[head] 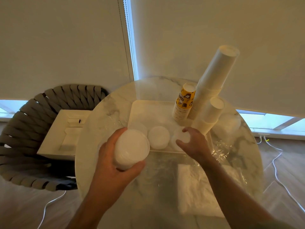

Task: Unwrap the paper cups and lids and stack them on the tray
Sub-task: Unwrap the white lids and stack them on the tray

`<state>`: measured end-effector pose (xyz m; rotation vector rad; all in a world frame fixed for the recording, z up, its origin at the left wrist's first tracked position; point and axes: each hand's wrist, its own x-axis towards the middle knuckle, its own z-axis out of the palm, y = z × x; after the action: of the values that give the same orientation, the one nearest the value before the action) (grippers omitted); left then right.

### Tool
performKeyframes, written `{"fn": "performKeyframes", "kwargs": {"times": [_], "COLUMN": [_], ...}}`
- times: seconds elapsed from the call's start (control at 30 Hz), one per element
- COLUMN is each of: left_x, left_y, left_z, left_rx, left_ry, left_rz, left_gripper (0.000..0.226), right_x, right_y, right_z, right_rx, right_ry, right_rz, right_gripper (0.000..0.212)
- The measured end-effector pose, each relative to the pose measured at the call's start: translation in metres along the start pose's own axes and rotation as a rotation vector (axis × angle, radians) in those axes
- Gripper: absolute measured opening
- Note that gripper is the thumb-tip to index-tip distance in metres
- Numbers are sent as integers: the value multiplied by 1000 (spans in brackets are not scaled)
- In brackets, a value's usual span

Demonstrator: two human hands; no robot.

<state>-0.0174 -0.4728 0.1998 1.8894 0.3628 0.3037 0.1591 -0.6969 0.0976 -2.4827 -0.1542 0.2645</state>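
Observation:
A white tray (145, 106) lies on the round marble table (102, 116). My left hand (115, 162) grips a stack of white lids (132, 149) just in front of the tray's near left corner. My right hand (193, 142) curls its fingers round a second lid stack (180, 138) standing at the tray's near right. A third lid stack (158, 137) stands between them on the tray. At the tray's right end rise a tall stack of white cups (212, 80), a shorter white stack (209, 114) and a yellow-and-brown printed stack (184, 103), all upside down.
Crumpled clear wrap (222, 147) and a white plastic bag (198, 187) lie on the table near me. More wrapped white items (229, 123) sit right of the tray. A woven chair (24, 138) at left carries a white box (64, 133). White cables (277, 162) run on the floor.

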Motion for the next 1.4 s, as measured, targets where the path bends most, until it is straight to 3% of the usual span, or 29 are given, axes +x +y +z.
{"fn": "performKeyframes", "kwargs": {"times": [0.4,0.77,0.93,1.0,1.1,1.27,1.4], "left_x": [-3,-6,-6,-6,-6,-4,-3], "left_y": [2,3,2,2,1,4,12], "left_z": [-6,-4,-4,-2,1,6,10], "left_rx": [-30,-17,0,-5,20,24,-11], "left_ry": [-18,-22,-19,-18,-13,-26,-30], "left_rz": [25,23,29,33,56,35,29], "left_gripper": [84,85,87,88,87,84,78], "right_x": [8,8,3,-1,-18,-67,-92], "right_y": [23,22,5,-12,-52,-120,-140], "right_z": [29,27,11,-1,-25,-66,-72], "right_rx": [-162,-82,-210,-196,38,276,213], "right_ry": [-132,-145,-121,-58,11,-191,-346], "right_rz": [-24,13,-22,-94,-195,-344,-398], "right_gripper": [60,59,68,60,38,21,47]}}
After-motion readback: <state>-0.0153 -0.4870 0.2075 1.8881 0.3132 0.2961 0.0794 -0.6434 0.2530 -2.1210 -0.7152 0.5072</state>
